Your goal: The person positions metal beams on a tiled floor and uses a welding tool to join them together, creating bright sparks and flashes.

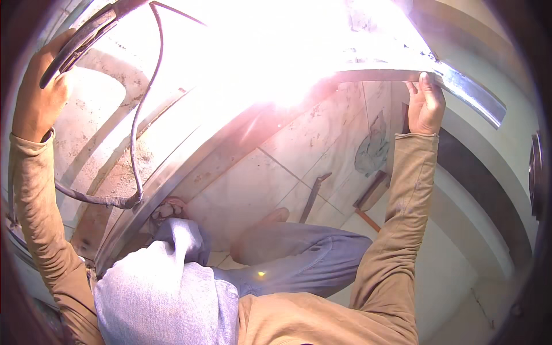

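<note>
At the upper left, the fingers of my left hand [52, 95] are wrapped round a dark, curved tool that looks like a welding electrode holder [86, 43]. A thin rod runs from its far end towards a blinding white glare. Its tip and the spot where the light burns are washed out. My right hand [426, 106], raised at the upper right, grips a flat metal bar [379, 75] near its end, thumb against the edge. Leftward, the bar vanishes into the glare. Beside the right hand, a shiny metal strip [471, 95] slants down.
A dark cable [134, 138] hangs in a loop near my left forearm. A long metal beam [158, 181] crosses diagonally by my bent knee. On the tiles lie a narrow dark metal piece [313, 196], a brush-like tool [372, 190] and a crumpled clear plastic bag [371, 150].
</note>
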A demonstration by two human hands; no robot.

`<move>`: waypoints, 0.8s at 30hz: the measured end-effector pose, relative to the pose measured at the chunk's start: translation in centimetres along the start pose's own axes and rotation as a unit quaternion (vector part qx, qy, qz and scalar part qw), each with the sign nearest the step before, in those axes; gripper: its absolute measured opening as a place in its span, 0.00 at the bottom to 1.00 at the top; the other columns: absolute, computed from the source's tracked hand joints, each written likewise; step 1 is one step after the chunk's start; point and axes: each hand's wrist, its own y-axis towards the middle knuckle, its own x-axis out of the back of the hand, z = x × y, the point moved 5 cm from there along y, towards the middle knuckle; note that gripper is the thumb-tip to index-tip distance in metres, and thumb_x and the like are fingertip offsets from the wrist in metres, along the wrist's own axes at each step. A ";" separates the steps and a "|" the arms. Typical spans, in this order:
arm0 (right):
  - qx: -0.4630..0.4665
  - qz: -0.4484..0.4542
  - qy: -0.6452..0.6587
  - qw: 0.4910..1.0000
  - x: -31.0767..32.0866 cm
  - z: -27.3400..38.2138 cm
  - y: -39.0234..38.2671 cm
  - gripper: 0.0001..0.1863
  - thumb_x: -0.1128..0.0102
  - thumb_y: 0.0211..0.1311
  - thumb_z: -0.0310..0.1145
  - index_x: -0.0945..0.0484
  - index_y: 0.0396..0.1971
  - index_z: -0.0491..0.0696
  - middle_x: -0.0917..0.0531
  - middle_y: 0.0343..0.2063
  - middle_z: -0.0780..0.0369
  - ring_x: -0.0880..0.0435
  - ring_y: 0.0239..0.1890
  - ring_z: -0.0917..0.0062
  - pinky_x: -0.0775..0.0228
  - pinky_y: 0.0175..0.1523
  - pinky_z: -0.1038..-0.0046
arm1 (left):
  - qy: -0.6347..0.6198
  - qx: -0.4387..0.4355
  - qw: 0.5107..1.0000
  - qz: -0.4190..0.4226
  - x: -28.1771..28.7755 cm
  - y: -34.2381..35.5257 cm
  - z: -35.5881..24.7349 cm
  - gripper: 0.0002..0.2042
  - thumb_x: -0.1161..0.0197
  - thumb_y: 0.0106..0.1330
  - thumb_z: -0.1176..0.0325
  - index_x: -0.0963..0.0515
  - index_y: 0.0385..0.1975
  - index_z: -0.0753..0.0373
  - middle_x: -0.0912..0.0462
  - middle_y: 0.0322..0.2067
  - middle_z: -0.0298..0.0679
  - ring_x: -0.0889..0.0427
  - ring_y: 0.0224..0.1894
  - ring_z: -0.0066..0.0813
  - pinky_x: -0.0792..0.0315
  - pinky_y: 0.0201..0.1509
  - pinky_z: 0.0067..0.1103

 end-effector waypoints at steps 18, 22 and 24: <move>0.015 0.044 0.022 0.999 -0.1 0.1 0.1 0.22 0.36 0.66 0.30 0.28 0.57 0.39 0.21 0.53 0.58 0.22 0.56 0.72 0.32 0.65 0.59 | -0.059 0.153 0.986 0.034 -3.6 -1.7 4.9 0.26 0.35 0.68 0.61 0.28 0.64 0.63 0.21 0.51 0.41 0.23 0.53 0.28 0.29 0.57 0.26; 0.017 0.037 0.005 0.999 0.4 -0.4 0.3 0.20 0.37 0.68 0.32 0.27 0.57 0.44 0.18 0.51 0.60 0.21 0.56 0.71 0.38 0.67 0.56 | -0.122 0.073 0.989 0.030 -2.5 0.7 0.7 0.25 0.36 0.67 0.63 0.28 0.63 0.65 0.20 0.48 0.40 0.23 0.47 0.25 0.28 0.52 0.26; 0.020 0.039 0.007 0.999 0.1 -0.3 0.3 0.20 0.37 0.68 0.33 0.27 0.56 0.44 0.18 0.51 0.59 0.21 0.56 0.71 0.38 0.67 0.55 | -0.125 0.060 0.989 0.051 -2.8 0.6 1.0 0.25 0.37 0.68 0.64 0.28 0.63 0.66 0.20 0.48 0.41 0.22 0.47 0.26 0.28 0.52 0.26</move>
